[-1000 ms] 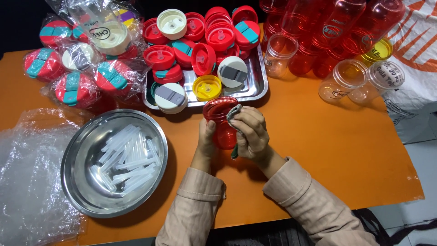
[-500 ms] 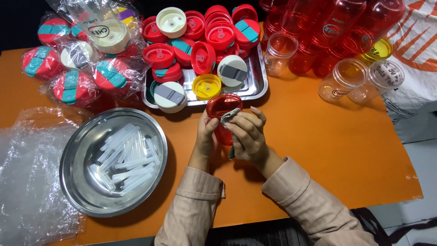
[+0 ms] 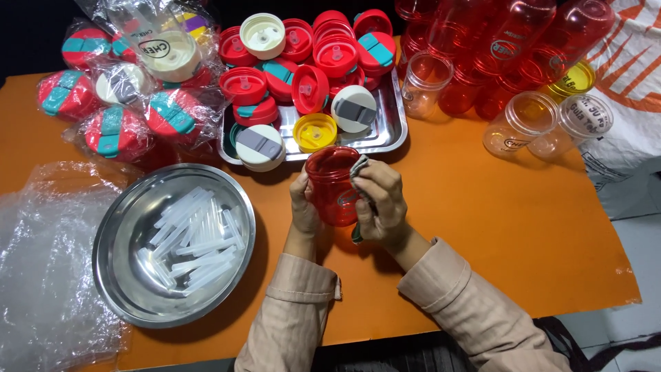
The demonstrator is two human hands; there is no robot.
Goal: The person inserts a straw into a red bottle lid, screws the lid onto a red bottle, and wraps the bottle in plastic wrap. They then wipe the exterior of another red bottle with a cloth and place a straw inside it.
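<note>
A translucent red plastic cup is held between both hands over the orange table, its open mouth tilted toward the tray. My left hand grips the cup's left side. My right hand wraps the right side and presses a small grey cloth against the rim. Both sleeves are beige.
A rectangular metal tray behind the cup holds several red, cream and yellow lids. A round steel bowl of clear plastic straws sits at left. Bagged lids lie far left, red and clear cups far right, crumpled plastic wrap at the left edge.
The cup has turned in my hands so its open mouth now shows more, and the grey cloth has moved up onto the rim. Both hands stayed in the same spot.
</note>
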